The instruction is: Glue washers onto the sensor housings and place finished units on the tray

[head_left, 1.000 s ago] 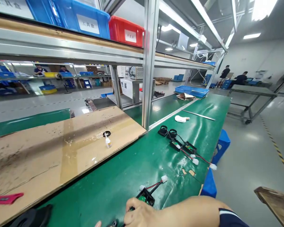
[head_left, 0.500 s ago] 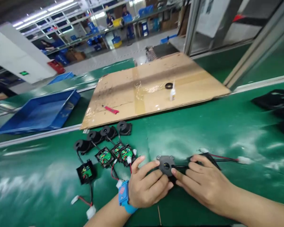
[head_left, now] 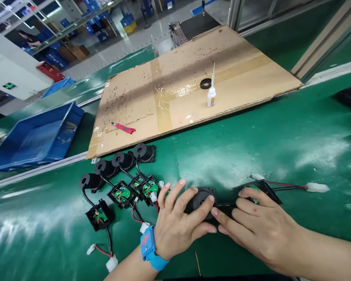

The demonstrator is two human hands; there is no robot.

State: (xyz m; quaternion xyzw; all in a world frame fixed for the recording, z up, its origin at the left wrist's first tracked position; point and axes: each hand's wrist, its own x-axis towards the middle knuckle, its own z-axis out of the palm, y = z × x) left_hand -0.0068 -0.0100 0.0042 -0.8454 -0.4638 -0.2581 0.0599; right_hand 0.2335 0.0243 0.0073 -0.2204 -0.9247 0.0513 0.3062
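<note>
A black round housing (head_left: 203,194) lies in front of me, partly covered by my left hand (head_left: 179,218). The left index finger presses on its top and the thumb is at its lower edge, while the other fingers are spread. My right hand (head_left: 256,226) has its index finger and thumb against the housing's right edge. Its other fingers reach to a black square box (head_left: 267,191) with a green circuit board inside. A black cable (head_left: 226,204) joins housing and box. From the box, red and black wires run to a white connector (head_left: 317,187).
Several similar housings (head_left: 123,159) and open circuit-board boxes (head_left: 99,215) stand at left on the green table. Behind lies a cardboard sheet (head_left: 137,93) bearing a red cutter (head_left: 125,128), a white dropper bottle (head_left: 211,97) and a black ring (head_left: 205,83). A blue tray (head_left: 38,134) is farther left.
My view has tilted downward. The left fingers have spread and the index finger has moved onto the housing's top. The right hand and the box are slightly farther right.
</note>
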